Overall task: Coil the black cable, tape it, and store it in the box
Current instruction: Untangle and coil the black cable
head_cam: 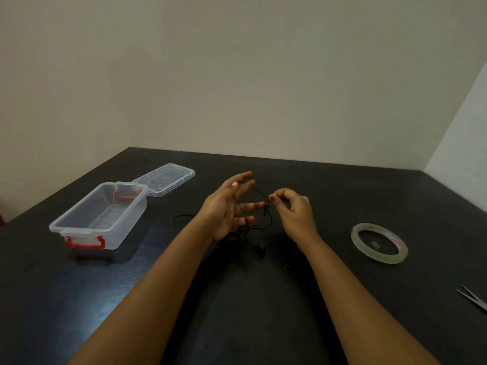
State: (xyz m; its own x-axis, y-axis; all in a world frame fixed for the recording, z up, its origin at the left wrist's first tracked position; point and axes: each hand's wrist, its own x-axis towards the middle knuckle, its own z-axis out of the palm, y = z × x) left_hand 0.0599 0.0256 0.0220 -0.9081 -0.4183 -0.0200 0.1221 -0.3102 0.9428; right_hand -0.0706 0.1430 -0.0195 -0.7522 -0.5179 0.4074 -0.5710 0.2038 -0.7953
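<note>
A thin black cable (266,209) runs around the spread fingers of my left hand (226,209), held above the middle of the dark table. My right hand (292,212) pinches the cable close to a small inline piece, just right of the left fingertips. The cable's loose remainder trails down onto the table below both hands, ending in small dark earpieces (261,251). A clear plastic box (87,222) with red latches stands open at the left. A roll of clear tape (379,243) lies flat at the right.
The box's clear lid (166,179) lies on the table behind the box. Metal scissor tips (474,299) poke in at the right edge. A pale wall rises behind the dark table (342,196).
</note>
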